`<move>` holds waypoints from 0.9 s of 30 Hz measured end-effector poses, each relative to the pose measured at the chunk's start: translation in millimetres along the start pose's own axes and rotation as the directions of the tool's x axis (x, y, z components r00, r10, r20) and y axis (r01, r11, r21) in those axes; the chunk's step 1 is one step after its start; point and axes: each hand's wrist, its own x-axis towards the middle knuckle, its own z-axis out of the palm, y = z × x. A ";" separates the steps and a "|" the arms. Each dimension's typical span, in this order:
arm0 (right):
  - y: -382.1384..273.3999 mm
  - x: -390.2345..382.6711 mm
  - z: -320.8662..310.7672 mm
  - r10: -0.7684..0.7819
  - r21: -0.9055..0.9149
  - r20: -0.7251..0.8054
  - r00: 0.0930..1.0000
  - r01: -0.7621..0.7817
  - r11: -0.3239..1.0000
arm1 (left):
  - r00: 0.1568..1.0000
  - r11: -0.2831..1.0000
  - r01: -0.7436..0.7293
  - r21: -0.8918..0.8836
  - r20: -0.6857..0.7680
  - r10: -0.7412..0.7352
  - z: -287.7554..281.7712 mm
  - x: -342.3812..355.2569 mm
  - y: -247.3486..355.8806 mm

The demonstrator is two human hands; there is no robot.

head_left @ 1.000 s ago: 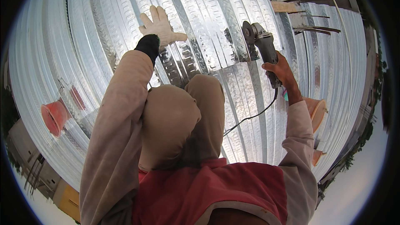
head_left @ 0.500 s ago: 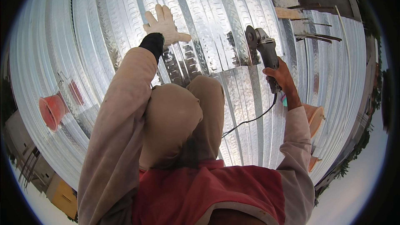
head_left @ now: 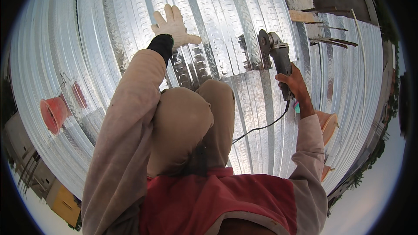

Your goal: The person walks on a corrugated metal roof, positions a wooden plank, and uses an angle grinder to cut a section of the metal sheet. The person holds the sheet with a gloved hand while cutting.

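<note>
Angle grinder (head_left: pixel 282 58) sits gripped in the right hand (head_left: pixel 294 81). At left, the gloved left hand (head_left: pixel 173 29) lies wide on ribbed metal decking (head_left: pixel 217 15).

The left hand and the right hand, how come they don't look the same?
The left hand wears a cream glove, but the right hand is bare. The left hand has its fingers spread; the right hand curls around a grinder. Both are over ridged, silvery metal sheets.
</note>
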 end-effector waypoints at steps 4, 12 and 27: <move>2.4 -0.5 1.0 -0.006 -0.001 -0.017 1.000 0.006 1.000 | 1.000 1.000 0.005 0.001 0.024 -0.005 -2.5 -0.4 0.0; -0.9 -3.9 1.6 0.011 -0.009 -0.006 1.000 -0.011 1.000 | 1.000 1.000 0.000 -0.004 0.008 0.000 -1.8 -0.3 -0.6; 8.7 -10.6 1.7 0.009 0.011 -0.005 1.000 -0.009 1.000 | 0.998 1.000 -0.022 0.020 -0.063 0.023 5.1 4.1 -0.5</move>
